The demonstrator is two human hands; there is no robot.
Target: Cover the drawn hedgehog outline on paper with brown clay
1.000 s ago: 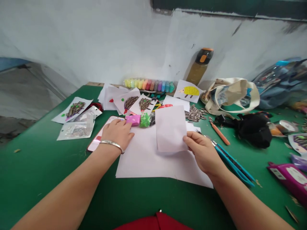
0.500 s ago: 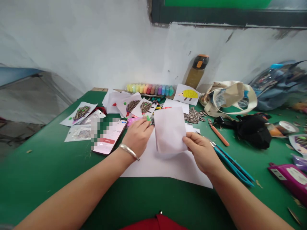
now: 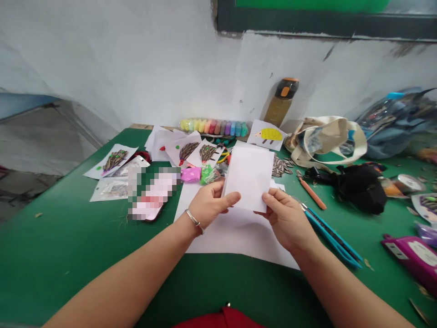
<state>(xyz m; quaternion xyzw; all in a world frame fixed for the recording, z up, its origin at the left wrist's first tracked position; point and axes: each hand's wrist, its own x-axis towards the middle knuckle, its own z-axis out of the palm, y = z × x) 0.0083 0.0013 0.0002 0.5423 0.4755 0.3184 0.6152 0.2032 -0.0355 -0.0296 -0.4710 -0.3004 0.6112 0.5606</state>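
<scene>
A few small white paper sheets [image 3: 251, 175], loosely stacked, are held up above the table. My right hand [image 3: 288, 218] pinches their lower right corner between thumb and fingers. At the lower left edge is my left hand [image 3: 213, 205], its thumb in front and its fingers curled partly behind the sheets. Beneath both hands lies a large white sheet [image 3: 235, 237], flat on the green table. Beyond my left hand are a pink clay packet [image 3: 191, 174] and a green clay packet [image 3: 207, 174]. A phone [image 3: 155, 196] lies to its left.
Seed-decorated hedgehog cards [image 3: 208, 152] and a row of coloured clay [image 3: 215, 127] stand at the back. Sunflower seeds [image 3: 282, 165] lie behind the sheets. Blue scissors [image 3: 331, 237], an orange pen [image 3: 314, 193], a black pouch [image 3: 360, 187] and a cloth bag [image 3: 327, 141] are on the right.
My left hand has drawn back from the clay packets to the left edge of the small sheets. The sheets have shifted slightly right and up in my right hand.
</scene>
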